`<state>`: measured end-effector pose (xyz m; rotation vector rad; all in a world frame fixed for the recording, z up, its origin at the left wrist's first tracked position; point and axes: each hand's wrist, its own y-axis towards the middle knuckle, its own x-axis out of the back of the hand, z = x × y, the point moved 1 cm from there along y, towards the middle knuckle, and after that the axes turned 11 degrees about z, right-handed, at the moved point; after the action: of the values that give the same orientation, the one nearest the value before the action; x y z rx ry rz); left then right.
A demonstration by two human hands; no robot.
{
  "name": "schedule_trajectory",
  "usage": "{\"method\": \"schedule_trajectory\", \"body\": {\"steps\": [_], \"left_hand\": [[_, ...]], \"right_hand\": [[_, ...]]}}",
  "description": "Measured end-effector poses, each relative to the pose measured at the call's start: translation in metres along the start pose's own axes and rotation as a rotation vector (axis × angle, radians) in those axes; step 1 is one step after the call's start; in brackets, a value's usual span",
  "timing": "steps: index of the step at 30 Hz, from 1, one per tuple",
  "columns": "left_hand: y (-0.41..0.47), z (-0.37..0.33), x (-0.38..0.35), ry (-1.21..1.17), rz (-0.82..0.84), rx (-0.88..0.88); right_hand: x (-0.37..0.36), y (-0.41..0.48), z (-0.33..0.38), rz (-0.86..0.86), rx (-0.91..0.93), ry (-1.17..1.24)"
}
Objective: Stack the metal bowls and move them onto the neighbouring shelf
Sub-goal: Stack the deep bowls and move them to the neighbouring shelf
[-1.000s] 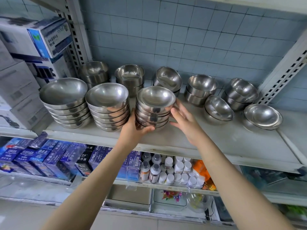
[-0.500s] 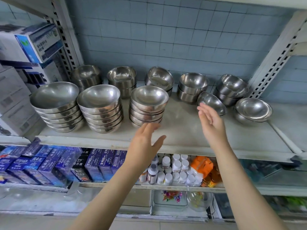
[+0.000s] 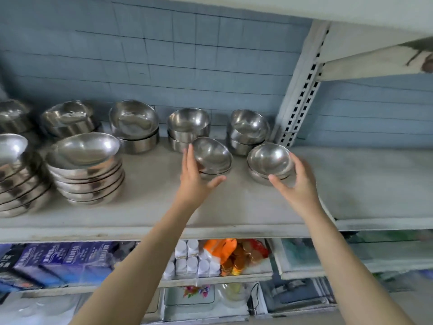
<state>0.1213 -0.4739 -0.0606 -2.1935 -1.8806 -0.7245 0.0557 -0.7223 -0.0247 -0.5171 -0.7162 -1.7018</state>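
Note:
Two small pairs of metal bowls stand at the front of the grey shelf (image 3: 150,214). My left hand (image 3: 195,181) is open and cupped around the left pair (image 3: 212,156), fingers on its left side, thumb in front. My right hand (image 3: 297,181) is open around the right pair (image 3: 269,159), fingers on its right side, thumb below its front. Neither pair looks lifted. A tall stack of bowls (image 3: 86,167) stands to the left, with another stack (image 3: 16,174) at the frame edge. The neighbouring shelf (image 3: 379,184) lies to the right.
Further pairs of bowls line the back: (image 3: 134,125), (image 3: 188,127), (image 3: 248,130), (image 3: 68,120). A white perforated upright (image 3: 302,90) separates the two shelves at the back. Below are blue boxes (image 3: 63,261), white bottles (image 3: 192,261) and an orange packet (image 3: 220,249).
Both hands left the tall stack and moved right and forward to the two front pairs of bowls. The view swung right, showing more of the neighbouring shelf.

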Motion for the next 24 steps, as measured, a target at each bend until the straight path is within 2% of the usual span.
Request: {"method": "schedule_trajectory", "body": {"steps": [3, 8, 14, 18, 24], "left_hand": [[0.009, 0.015, -0.008, -0.116, -0.073, 0.072], [0.005, 0.019, -0.011, -0.266, -0.1, 0.052], [0.01, 0.02, -0.012, -0.247, -0.025, 0.082], [0.011, 0.023, -0.007, -0.288, -0.022, 0.104], [-0.017, 0.024, 0.013, -0.4, 0.049, 0.116]], "right_hand": [[0.007, 0.024, -0.014, 0.14, -0.062, 0.002], [0.004, 0.043, -0.028, 0.172, -0.043, 0.089], [0.0, 0.044, -0.044, 0.244, -0.132, 0.259], [0.0, 0.045, -0.044, 0.292, -0.068, 0.282], [-0.012, 0.043, -0.036, 0.227, -0.079, 0.254]]}}
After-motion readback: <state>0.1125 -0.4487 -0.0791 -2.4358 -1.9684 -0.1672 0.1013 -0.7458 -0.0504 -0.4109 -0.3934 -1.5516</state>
